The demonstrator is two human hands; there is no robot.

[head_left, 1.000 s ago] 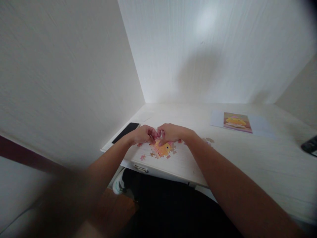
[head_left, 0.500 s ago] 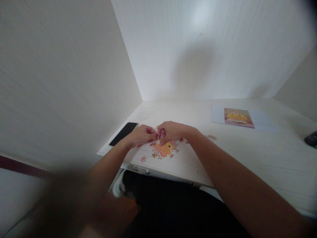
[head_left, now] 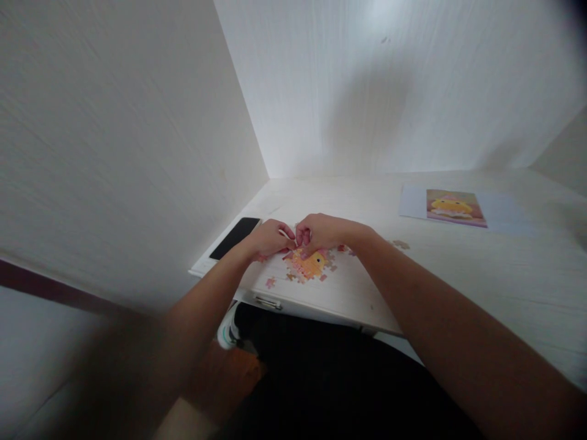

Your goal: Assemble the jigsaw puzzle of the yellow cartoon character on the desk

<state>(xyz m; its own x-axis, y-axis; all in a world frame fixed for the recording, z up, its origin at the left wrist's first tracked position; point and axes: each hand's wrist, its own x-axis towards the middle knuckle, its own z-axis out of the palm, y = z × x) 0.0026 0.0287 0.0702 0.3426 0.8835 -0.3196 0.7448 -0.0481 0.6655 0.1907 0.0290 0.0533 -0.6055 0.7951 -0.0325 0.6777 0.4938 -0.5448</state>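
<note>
A partly joined jigsaw puzzle (head_left: 312, 267), with a yellow figure, a dark eye and pinkish parts, lies near the desk's front edge. At its upper left edge my left hand (head_left: 272, 236) is closed in a pinch, thumb and forefinger tips together. Fingertip to fingertip with it, my right hand (head_left: 317, 232) has curled fingers, and its thumb rests at the puzzle's top. Whatever sits between the fingers is too small and hidden to make out. One loose pink puzzle piece (head_left: 270, 283) lies left of the puzzle, and tan pieces (head_left: 400, 244) lie beyond my right forearm.
A dark flat tablet or phone (head_left: 236, 237) lies by the left wall. Farther back on the right, a printed picture (head_left: 455, 208) of a yellow figure rests on white paper. The white desk (head_left: 330, 299) has a drawer handle (head_left: 268, 302) at its front, above my legs.
The view has shifted slightly, moving the desk up and to the right in frame. Both hands stay at the puzzle's upper edge, with the right thumb a little more over the puzzle.
</note>
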